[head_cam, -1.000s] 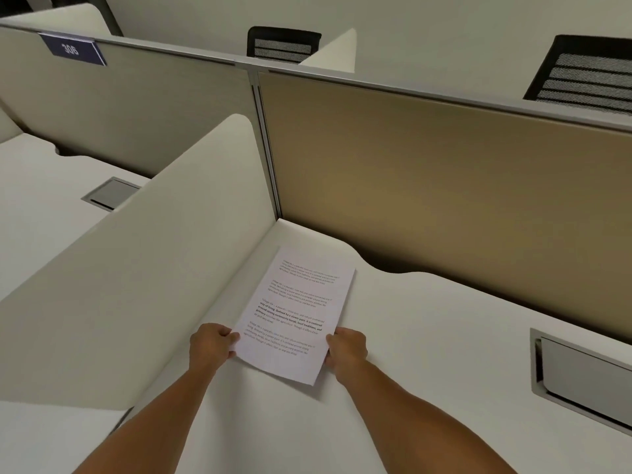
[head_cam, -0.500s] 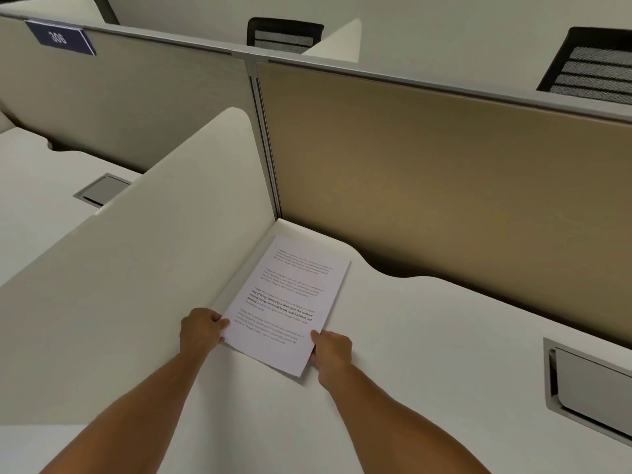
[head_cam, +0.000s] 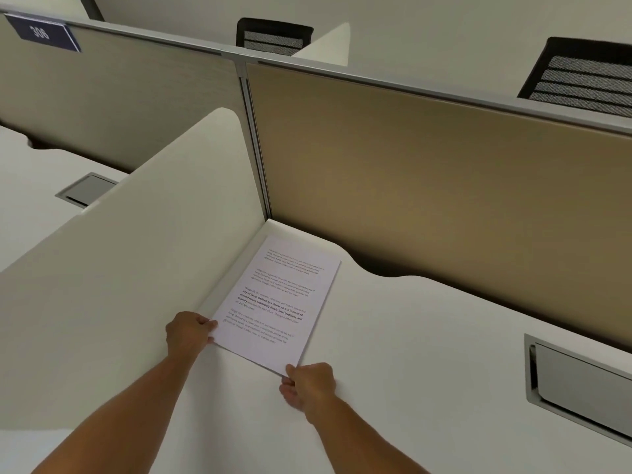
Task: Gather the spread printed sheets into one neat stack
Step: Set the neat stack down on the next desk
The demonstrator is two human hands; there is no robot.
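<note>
Hands (head_cam: 187, 331) on printed sheets (head_cam: 277, 302); sign (head_cam: 42, 33) "306".

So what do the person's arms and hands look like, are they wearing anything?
Both forearms are bare as far as the picture shows: no sleeves in view. The left hand and right hand wear no gloves, and no watch, bracelet or ring shows on either. No markings or tools are on them. Whether sleeves begin higher up cannot be seen.
</note>
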